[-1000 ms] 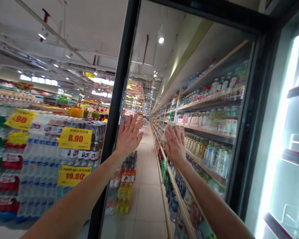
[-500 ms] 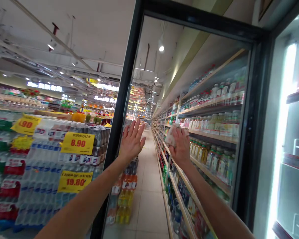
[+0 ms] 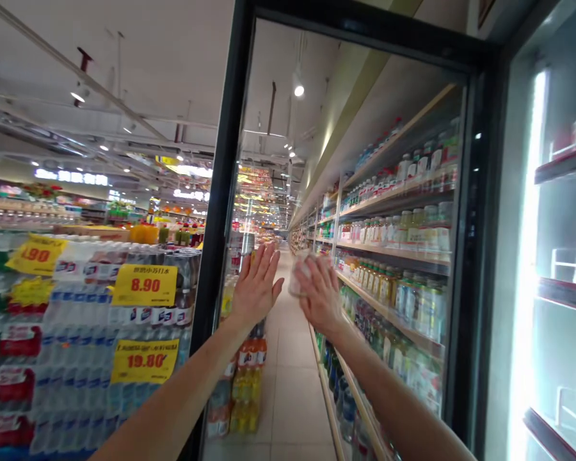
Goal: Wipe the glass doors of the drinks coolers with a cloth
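A glass door with a black frame (image 3: 221, 179) stands swung open before me. My left hand (image 3: 256, 288) is spread flat at the glass, palm forward, holding nothing. Close beside it on the right, my right hand (image 3: 322, 296) presses a pale cloth (image 3: 297, 280) to the pane. Motion smears the cloth and those fingers, and they cover much of the cloth. Both forearms reach up from the bottom of the view.
Right of the door is a lit cooler with dark-edged shelves (image 3: 564, 165). Stacked bottle packs (image 3: 72, 358) with yellow price signs (image 3: 144, 285) stand to the left. Through the glass, bottle shelves (image 3: 398, 250) line a tiled aisle (image 3: 292, 384).
My right hand has moved left across the glass with the cloth, closer to my left hand. The left hand stays spread at the pane. The view has shifted slightly.
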A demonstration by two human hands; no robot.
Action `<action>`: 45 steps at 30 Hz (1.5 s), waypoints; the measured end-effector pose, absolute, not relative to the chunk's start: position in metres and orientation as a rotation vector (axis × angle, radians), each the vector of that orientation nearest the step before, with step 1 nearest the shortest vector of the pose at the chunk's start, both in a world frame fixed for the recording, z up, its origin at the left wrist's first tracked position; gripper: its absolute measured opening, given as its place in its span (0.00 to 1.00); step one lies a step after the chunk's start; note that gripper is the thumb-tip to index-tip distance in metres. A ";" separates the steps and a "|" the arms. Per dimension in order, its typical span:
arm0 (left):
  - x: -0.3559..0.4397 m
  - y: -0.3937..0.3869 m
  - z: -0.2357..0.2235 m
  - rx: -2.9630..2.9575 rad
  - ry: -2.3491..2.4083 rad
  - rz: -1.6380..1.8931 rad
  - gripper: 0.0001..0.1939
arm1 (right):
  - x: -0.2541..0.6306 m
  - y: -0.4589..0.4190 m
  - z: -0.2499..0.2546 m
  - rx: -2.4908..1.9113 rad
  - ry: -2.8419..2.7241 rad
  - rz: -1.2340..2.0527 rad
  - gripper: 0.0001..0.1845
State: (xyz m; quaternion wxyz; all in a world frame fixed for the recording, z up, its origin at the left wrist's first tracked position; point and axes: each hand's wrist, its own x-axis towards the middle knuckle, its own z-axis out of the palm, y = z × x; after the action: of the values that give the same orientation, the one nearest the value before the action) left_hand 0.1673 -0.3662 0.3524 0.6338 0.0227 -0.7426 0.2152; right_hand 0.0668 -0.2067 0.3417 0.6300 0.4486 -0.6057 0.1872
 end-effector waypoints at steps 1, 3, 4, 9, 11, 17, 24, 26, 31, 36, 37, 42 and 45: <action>0.168 -0.365 0.352 0.050 -1.694 0.490 0.30 | 0.070 -0.210 0.338 1.097 -1.387 0.367 0.28; 0.170 -0.364 0.352 0.046 -1.694 0.485 0.30 | 0.060 -0.196 0.337 1.039 -1.416 0.397 0.27; 0.171 -0.363 0.352 0.045 -1.694 0.481 0.30 | 0.048 -0.181 0.340 0.921 -1.439 0.480 0.27; 0.175 -0.358 0.354 0.040 -1.695 0.447 0.30 | 0.006 -0.124 0.361 0.279 -1.412 0.958 0.29; 0.175 -0.358 0.354 0.032 -1.693 0.436 0.31 | 0.021 -0.140 0.355 0.383 -1.411 0.909 0.29; 0.169 -0.363 0.352 0.030 -1.691 0.420 0.32 | 0.052 -0.175 0.317 0.983 -1.461 0.410 0.29; 0.165 -0.357 0.348 0.063 -1.680 0.371 0.33 | -0.001 -0.112 0.327 0.263 -1.397 0.935 0.29; 0.165 -0.357 0.348 0.056 -1.679 0.364 0.33 | 0.021 -0.141 0.321 0.481 -1.409 0.804 0.29; 0.167 -0.358 0.349 0.039 -1.677 0.356 0.32 | 0.057 -0.182 0.306 0.922 -1.469 0.482 0.32; 0.167 -0.354 0.348 0.025 -1.657 0.332 0.31 | 0.009 -0.121 0.325 0.389 -1.427 0.869 0.31; 0.167 -0.353 0.348 0.023 -1.658 0.323 0.31 | 0.006 -0.119 0.329 0.324 -1.403 0.925 0.31; 0.169 -0.353 0.350 -0.002 -1.650 0.323 0.32 | 0.058 -0.180 0.325 0.815 -1.399 0.650 0.31; 0.171 -0.354 0.350 0.005 -1.667 0.334 0.32 | 0.076 -0.197 0.313 1.123 -1.423 0.399 0.31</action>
State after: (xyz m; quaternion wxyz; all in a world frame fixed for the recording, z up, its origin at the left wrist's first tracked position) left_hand 0.1709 -0.3540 0.3496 0.6598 0.0021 -0.7368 0.1476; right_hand 0.0764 -0.1970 0.3132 0.5993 0.4844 -0.6137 0.1719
